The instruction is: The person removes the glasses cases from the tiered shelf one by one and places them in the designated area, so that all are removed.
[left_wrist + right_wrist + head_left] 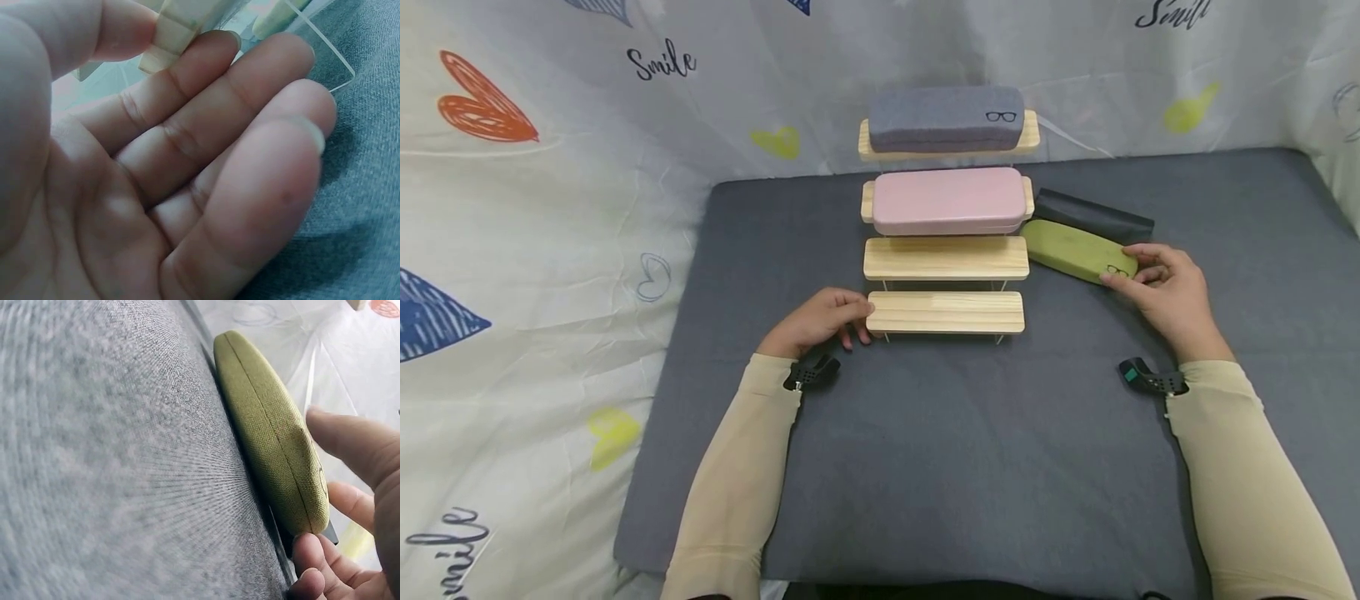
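Observation:
A stepped display stand with several pale wooden shelves (946,258) on thin clear supports stands at the back of the table. My left hand (823,321) pinches the left end of its lowest shelf (178,31) between thumb and index finger; the other fingers curve loosely below. To the right of the stand, a green fabric glasses case (1075,250) lies slanted on the table, a small glasses print near its right end. My right hand (1176,292) grips that end, thumb on the near side, fingers at the far side and tip. A long black case (1093,215) lies just behind it.
The top shelf carries a grey glasses case (940,121), and a pink one (951,200) sits on the shelf below. A grey cloth covers the table (970,467). Behind and to the left hangs a white printed curtain (550,208).

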### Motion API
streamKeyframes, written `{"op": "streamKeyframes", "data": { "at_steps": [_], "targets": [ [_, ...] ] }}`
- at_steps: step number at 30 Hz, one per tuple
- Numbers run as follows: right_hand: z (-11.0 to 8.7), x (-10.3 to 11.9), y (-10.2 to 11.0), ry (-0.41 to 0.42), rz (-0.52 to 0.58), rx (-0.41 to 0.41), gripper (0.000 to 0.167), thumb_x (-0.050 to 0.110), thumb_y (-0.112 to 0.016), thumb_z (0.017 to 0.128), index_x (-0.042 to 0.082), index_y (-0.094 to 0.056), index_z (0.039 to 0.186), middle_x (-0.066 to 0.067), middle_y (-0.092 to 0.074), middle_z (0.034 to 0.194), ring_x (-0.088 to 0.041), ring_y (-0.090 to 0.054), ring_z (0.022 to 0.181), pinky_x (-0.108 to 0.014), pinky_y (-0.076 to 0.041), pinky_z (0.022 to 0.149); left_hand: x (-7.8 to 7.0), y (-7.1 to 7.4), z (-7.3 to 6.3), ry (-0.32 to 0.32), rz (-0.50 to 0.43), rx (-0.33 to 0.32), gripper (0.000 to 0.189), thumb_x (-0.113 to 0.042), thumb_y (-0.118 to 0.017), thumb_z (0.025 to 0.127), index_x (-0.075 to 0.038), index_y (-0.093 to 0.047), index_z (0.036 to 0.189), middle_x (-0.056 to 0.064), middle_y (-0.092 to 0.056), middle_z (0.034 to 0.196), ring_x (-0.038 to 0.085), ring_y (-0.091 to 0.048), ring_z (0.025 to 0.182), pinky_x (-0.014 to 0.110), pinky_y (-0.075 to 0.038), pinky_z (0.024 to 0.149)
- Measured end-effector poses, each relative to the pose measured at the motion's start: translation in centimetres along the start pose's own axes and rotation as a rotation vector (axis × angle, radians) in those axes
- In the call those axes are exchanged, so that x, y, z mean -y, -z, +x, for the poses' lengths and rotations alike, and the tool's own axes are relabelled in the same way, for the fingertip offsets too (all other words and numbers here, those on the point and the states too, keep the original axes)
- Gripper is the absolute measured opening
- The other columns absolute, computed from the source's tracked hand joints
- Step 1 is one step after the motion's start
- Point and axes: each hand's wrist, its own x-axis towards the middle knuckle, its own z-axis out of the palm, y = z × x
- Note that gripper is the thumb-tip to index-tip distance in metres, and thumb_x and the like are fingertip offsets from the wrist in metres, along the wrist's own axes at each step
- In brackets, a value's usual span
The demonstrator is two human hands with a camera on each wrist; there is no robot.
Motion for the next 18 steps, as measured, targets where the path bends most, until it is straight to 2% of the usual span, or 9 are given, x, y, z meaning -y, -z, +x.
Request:
{"op": "streamKeyframes", "data": {
  "at_steps": [10, 18],
  "targets": [
    [-0.1, 0.12, 0.16, -0.02, 0.019, -0.032, 0.058, 0.036, -0.082, 0.093, 0.005, -0.064, 0.139, 0.015, -0.046, 0.113, 0.002, -0.051, 0.087, -0.01, -0.041, 0.065, -0.16, 0.01, 0.07, 0.002, 0.007, 0.005, 0.033, -0.027, -0.058, 0.107, -0.002, -0.079, 0.101, 0.011, -0.076, 0.083, 0.021, -0.07, 0.07, 0.032, -0.058, 0.059],
    [-0.36, 0.29, 0.02, -0.008, 0.124, -0.271, 0.035, 0.031, -0.081, 0.093, 0.009, -0.076, 0.12, 0.016, -0.053, 0.1, -0.001, -0.051, 0.083, -0.016, -0.039, 0.065, -0.19, 0.02, 0.05, -0.007, 0.004, 0.014, 0.033, -0.027, -0.058, 0.107, -0.002, -0.078, 0.1, 0.011, -0.077, 0.084, 0.02, -0.07, 0.071, 0.032, -0.058, 0.059]
  ]
}}
